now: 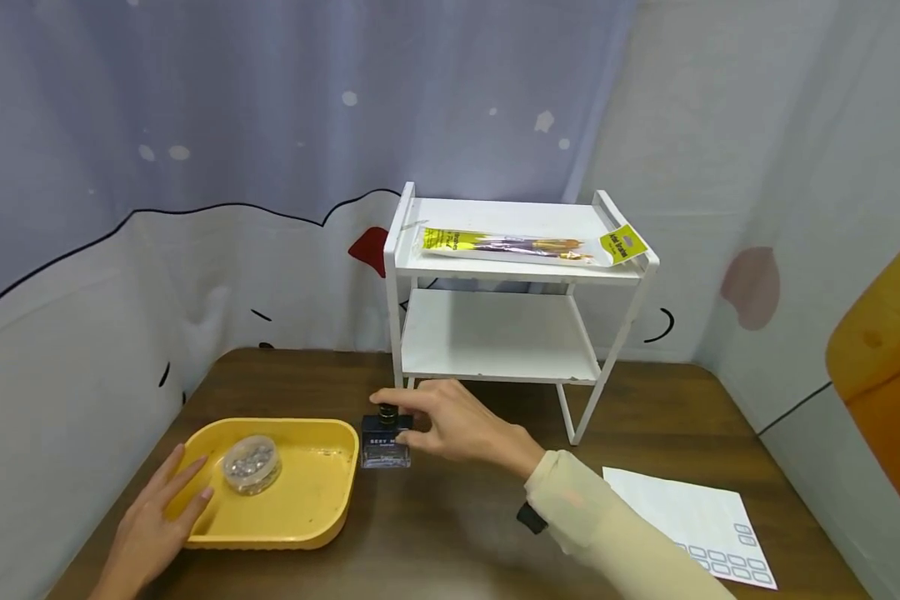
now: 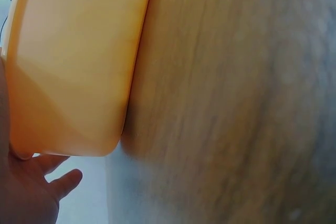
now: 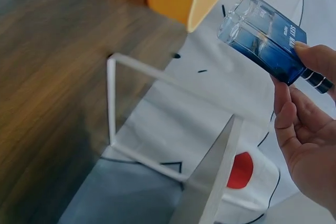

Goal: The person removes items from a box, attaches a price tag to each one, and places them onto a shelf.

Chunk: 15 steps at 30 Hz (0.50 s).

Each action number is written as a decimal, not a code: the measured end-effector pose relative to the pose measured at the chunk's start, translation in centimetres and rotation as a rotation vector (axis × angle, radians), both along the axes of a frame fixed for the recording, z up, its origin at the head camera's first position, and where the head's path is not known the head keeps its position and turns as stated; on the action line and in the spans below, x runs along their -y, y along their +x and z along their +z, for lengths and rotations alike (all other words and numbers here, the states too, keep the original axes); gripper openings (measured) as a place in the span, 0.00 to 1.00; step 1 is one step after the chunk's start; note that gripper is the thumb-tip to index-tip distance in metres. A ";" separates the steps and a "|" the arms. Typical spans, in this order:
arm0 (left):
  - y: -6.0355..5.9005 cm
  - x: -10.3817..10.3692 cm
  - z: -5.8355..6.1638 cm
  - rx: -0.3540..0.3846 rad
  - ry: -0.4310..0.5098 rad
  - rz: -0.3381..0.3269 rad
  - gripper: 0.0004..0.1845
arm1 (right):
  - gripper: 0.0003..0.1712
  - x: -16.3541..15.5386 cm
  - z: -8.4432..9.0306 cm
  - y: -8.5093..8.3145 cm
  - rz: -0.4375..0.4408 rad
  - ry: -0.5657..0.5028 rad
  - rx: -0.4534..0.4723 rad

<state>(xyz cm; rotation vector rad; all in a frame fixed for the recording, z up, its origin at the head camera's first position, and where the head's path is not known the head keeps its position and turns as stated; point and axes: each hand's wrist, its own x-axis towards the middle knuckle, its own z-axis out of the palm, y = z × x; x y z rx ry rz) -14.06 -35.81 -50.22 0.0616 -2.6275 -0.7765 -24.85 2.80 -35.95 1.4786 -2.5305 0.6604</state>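
My right hand [image 1: 420,421] pinches the black cap end of a small square glass bottle [image 1: 385,442] with dark blue liquid, held just right of the yellow tray [image 1: 322,508]. In the right wrist view the bottle [image 3: 265,38] is gripped near its cap between thumb and fingers [image 3: 294,124]. My left hand [image 1: 157,517] rests with straight fingers on the tray's left rim; the left wrist view shows the tray's outer wall [image 2: 73,66] above that hand [image 2: 31,187]. A clear round lidded container [image 1: 252,463] of small beads lies in the tray.
A white two-tier shelf [image 1: 495,333] stands at the back of the brown table [image 1: 450,517], with a yellow-labelled packet [image 1: 525,246] on its top tier. A white label sheet [image 1: 690,521] lies at the right. Fabric walls close in the table.
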 end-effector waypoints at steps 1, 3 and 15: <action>0.0 0.0 0.0 -0.001 0.003 -0.001 0.26 | 0.30 -0.5 -0.1 0.1 -0.005 -0.006 0.001; 0.0 0.1 0.0 -0.002 0.005 -0.003 0.26 | 0.31 -1.6 -0.5 0.2 -0.019 -0.012 0.002; 0.2 -0.1 0.2 -0.003 0.011 -0.004 0.25 | 0.35 -6.8 -2.4 1.1 -0.083 -0.052 0.053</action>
